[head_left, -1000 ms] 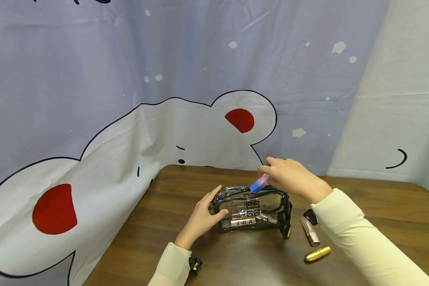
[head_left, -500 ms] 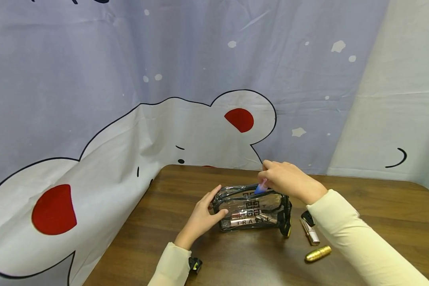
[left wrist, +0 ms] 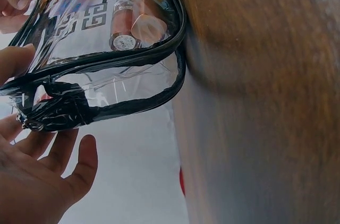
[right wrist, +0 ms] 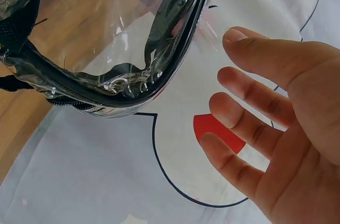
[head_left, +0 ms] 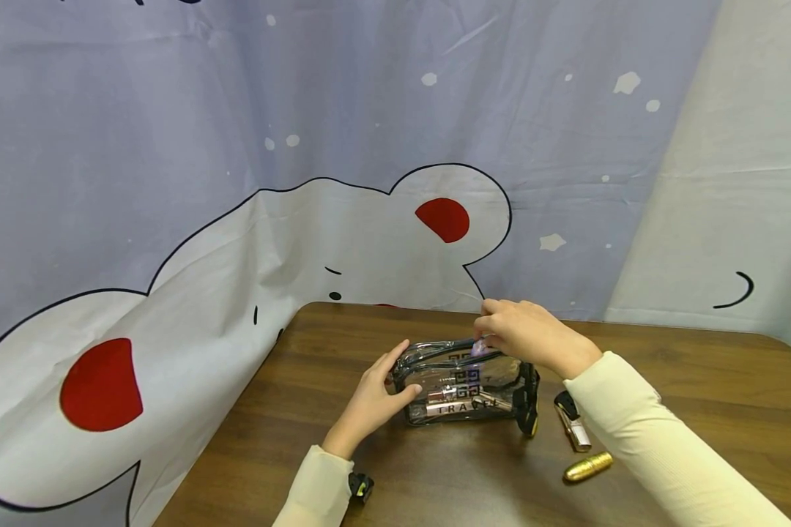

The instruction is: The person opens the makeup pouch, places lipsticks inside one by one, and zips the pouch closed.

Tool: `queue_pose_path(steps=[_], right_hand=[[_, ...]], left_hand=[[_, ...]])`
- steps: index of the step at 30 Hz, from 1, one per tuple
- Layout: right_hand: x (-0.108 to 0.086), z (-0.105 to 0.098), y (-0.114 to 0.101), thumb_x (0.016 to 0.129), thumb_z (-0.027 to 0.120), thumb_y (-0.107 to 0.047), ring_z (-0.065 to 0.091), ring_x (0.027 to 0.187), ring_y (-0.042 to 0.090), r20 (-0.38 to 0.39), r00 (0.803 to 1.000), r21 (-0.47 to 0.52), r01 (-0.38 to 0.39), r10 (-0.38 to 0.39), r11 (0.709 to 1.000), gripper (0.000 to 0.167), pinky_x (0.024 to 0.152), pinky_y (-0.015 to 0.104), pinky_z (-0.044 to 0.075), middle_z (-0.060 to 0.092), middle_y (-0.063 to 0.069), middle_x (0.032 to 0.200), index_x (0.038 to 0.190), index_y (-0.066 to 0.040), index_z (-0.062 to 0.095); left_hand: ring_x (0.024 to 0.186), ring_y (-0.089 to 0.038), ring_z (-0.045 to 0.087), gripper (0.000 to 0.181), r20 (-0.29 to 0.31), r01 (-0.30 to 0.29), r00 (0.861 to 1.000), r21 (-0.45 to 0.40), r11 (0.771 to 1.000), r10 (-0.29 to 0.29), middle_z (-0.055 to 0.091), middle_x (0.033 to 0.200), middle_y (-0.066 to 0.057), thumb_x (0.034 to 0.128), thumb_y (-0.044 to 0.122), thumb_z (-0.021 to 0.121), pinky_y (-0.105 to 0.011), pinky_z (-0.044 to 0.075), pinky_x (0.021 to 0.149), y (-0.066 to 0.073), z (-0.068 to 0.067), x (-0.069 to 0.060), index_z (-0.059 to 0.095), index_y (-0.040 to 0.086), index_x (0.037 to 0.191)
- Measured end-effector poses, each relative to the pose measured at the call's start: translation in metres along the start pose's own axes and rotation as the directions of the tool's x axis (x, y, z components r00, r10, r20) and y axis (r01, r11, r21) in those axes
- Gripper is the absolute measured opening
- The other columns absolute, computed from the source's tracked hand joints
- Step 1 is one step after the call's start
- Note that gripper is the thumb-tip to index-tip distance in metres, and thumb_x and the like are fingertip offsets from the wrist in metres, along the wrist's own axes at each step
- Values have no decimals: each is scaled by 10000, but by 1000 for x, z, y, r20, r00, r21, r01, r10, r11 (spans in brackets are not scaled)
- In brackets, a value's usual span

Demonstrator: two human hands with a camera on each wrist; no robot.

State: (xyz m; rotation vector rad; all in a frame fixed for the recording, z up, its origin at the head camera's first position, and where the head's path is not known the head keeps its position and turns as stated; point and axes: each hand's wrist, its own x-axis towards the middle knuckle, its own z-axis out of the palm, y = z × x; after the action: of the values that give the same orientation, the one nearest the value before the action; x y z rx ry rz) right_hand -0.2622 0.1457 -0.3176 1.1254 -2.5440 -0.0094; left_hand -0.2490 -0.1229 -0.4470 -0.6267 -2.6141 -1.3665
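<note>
A clear cosmetic bag with black piping stands on the table, its top unzipped. At its left end my left hand grips it, thumb on the front and fingers behind; the left wrist view shows the thumb on one side of the bag. My right hand is above the opening. A pink-to-blue tube stands partly inside the bag, just below the right fingertips. In the right wrist view the right fingers are extended with no object visible between them. Lipstick tubes lie inside the bag.
A silvery-pink lipstick and a gold bullet-shaped lipstick lie on the wooden table, right of the bag and near the right forearm. A printed curtain hangs behind the table's back edge.
The pink-to-blue tube has gone down from above the bag into its opening. My right hand has lowered slightly with it, and its fingers have loosened. The left hand stays on the bag.
</note>
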Motion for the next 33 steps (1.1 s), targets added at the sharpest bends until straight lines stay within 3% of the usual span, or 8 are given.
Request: queue_pose_path(steps=[16,33], right_hand=[[-11,-3,4,815,743,-119,582,732,127,64,996,34,-67,64,997,118,606,328,458,594,-50,841,894,-207,738],[-22,-1,8,841,731,-193,557,686,107,44,997,27,-70,69,997,123,560,281,436,608,-39,849,964,-182,736]], left_hand=[[1364,-348,394,729,-7,-8,1000,3,1000,8,357,1530,-97,886,330,690,-541,434,991,0,1,0,307,321,1506],[1316,-333,451,732,-17,1,1000,15,1000,-1,384,1510,-118,877,308,697,-500,460,961,-2,0,1,320,300,1504]])
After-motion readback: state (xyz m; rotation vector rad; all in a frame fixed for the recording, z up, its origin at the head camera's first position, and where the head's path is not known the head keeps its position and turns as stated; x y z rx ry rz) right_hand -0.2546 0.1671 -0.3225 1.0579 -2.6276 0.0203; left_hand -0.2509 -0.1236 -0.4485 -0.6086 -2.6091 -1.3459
